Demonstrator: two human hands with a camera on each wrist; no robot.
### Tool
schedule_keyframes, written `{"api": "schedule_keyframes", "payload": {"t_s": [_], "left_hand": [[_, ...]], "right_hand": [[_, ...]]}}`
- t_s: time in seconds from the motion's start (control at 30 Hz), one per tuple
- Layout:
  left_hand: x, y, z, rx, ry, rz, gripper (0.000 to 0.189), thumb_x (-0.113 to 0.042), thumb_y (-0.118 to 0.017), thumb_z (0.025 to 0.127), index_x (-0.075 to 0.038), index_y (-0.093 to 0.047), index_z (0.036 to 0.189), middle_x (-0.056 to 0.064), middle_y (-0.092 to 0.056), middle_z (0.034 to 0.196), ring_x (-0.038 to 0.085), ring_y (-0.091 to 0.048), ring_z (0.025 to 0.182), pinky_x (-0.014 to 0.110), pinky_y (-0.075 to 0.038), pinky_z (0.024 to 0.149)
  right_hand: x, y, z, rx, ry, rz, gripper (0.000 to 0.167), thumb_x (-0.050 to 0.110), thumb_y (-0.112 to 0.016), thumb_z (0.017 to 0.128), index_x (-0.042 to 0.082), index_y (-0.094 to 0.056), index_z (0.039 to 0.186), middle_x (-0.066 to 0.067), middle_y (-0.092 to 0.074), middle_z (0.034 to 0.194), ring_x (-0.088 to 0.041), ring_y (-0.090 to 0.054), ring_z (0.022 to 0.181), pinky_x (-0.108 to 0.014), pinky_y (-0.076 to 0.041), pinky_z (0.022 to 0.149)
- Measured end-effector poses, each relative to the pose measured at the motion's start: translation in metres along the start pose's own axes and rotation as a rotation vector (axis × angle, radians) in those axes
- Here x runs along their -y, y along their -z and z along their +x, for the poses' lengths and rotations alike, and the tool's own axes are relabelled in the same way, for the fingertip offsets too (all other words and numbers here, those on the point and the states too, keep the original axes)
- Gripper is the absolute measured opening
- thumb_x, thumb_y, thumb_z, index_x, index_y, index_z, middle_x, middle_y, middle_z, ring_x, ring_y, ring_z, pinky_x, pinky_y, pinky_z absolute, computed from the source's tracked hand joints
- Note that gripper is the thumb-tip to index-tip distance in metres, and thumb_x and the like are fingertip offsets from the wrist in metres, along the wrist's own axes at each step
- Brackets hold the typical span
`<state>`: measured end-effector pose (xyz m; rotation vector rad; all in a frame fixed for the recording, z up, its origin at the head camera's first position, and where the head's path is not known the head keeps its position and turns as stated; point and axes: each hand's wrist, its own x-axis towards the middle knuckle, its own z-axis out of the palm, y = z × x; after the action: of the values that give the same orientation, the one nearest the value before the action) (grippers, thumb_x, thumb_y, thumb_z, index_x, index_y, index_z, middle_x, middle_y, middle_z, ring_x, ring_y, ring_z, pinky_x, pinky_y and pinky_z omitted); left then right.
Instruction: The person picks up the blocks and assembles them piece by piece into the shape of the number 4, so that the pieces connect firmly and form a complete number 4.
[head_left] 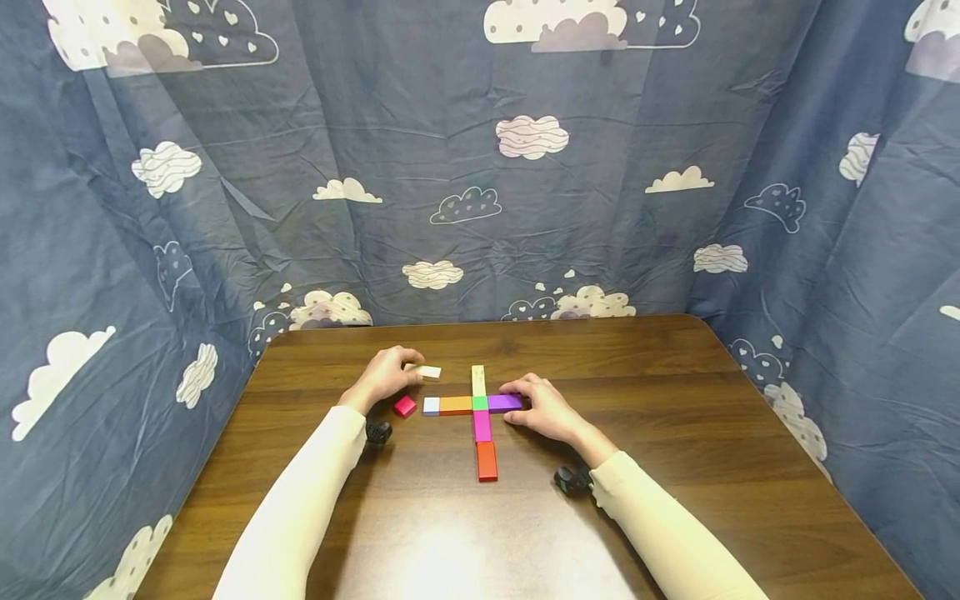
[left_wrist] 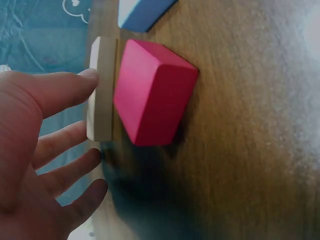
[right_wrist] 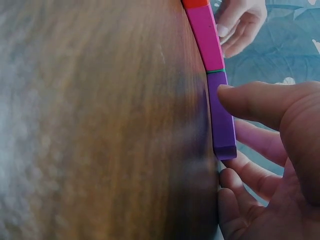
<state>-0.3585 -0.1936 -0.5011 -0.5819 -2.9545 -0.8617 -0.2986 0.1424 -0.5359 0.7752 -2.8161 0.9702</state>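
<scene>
At the table's left, my left hand (head_left: pixel 385 377) pinches a cream wooden block (head_left: pixel 429 372) between thumb and fingers. A crimson block (left_wrist: pixel 155 95) lies on the table just nearer than that hand. My right hand (head_left: pixel 551 408) has its thumb and a finger on opposite sides of a purple block (right_wrist: pixel 221 120). That purple block forms the right arm of a cross of blocks. Green (head_left: pixel 480 402) sits at its centre, orange (head_left: pixel 455 405) and light blue (head_left: pixel 431 406) to the left, pale yellow (head_left: pixel 478 380) beyond, magenta (head_left: pixel 482 426) and red (head_left: pixel 487 462) on the near side.
The brown wooden table (head_left: pixel 675 433) reaches back to a blue curtain (head_left: pixel 420 167) with cloud prints, which also hangs along both sides. Black wrist devices show under the left wrist (head_left: pixel 378 432) and the right wrist (head_left: pixel 572 479). Light glares off the near tabletop.
</scene>
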Motion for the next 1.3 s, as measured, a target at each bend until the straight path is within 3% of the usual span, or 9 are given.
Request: {"api": "schedule_keyframes", "payload": {"t_s": [0.27, 0.5, 0.9, 1.3], "left_hand": [[0.0044, -0.0046, 0.0045, 0.009, 0.01, 0.056, 0.033, -0.014, -0.084, 0.08, -0.009, -0.076, 0.111, 0.014, -0.067, 0.105, 0.026, -0.058, 0.09, 0.044, -0.047, 0.087], [0.0047, -0.0079, 0.0027, -0.017, 0.017, 0.053, 0.022, -0.013, -0.084, 0.079, -0.008, -0.076, 0.099, 0.011, -0.065, 0.097, 0.028, -0.06, 0.09, 0.045, -0.048, 0.086], [0.0048, -0.0092, 0.0015, -0.015, 0.026, 0.074, 0.017, -0.016, -0.083, 0.079, -0.011, -0.075, 0.093, 0.005, -0.061, 0.09, 0.023, -0.057, 0.082, 0.043, -0.047, 0.079], [-0.0021, -0.005, 0.0022, -0.082, 0.063, -0.059, 0.022, -0.012, -0.085, 0.073, -0.008, -0.074, 0.092, 0.004, -0.075, 0.09, 0.023, -0.062, 0.082, 0.042, -0.047, 0.08]], "right_hand": [[0.0031, 0.0014, -0.0013, 0.005, -0.008, 0.019, 0.048, 0.022, -0.084, 0.082, 0.012, -0.069, 0.126, -0.005, -0.062, 0.113, -0.025, -0.053, 0.106, -0.044, -0.041, 0.093], [0.0021, 0.0017, -0.0018, 0.012, -0.01, 0.019, 0.048, 0.022, -0.083, 0.082, 0.012, -0.069, 0.127, -0.006, -0.061, 0.114, -0.026, -0.052, 0.106, -0.044, -0.041, 0.093], [0.003, 0.0023, -0.0028, 0.013, -0.015, 0.027, 0.048, 0.022, -0.083, 0.082, 0.012, -0.069, 0.127, -0.006, -0.061, 0.115, -0.026, -0.052, 0.107, -0.045, -0.041, 0.093], [0.0016, 0.0011, -0.0029, 0.014, -0.023, 0.024, 0.047, 0.022, -0.083, 0.083, 0.013, -0.069, 0.127, -0.006, -0.061, 0.117, -0.027, -0.051, 0.109, -0.045, -0.041, 0.094]]}}
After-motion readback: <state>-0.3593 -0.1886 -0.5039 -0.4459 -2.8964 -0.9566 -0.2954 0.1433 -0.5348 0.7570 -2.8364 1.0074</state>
